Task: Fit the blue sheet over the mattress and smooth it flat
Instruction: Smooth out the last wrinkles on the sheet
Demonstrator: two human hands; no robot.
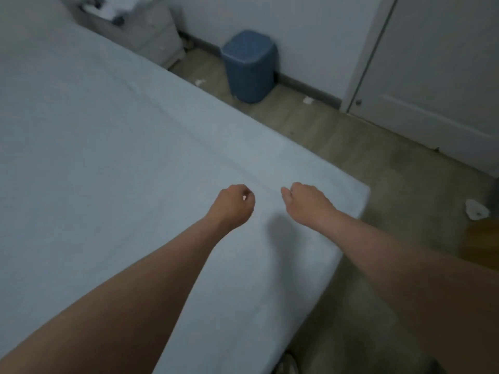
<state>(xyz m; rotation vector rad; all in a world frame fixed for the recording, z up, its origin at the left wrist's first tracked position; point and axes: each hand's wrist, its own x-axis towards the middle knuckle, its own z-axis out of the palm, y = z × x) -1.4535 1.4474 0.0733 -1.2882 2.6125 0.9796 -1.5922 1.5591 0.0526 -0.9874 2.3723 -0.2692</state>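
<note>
The light blue sheet (pixel 113 163) covers the mattress and lies mostly flat, with a long faint crease running toward the near right corner (pixel 359 193). Both bare forearms reach over that corner. My left hand (pixel 234 204) is curled into a fist just above the sheet and grips nothing I can see. My right hand (pixel 307 199) hovers a short way to its right, thumb pointing left and fingers bent loosely downward; its fingertips are hidden behind the back of the hand. A shadow falls on the sheet under it.
A blue bin (pixel 249 66) stands on the wooden floor by the wall beyond the bed. White closet doors (pixel 432 76) are at the right. Scraps of paper (pixel 476 209) lie on the floor. A grey cabinet (pixel 151 31) sits at the back.
</note>
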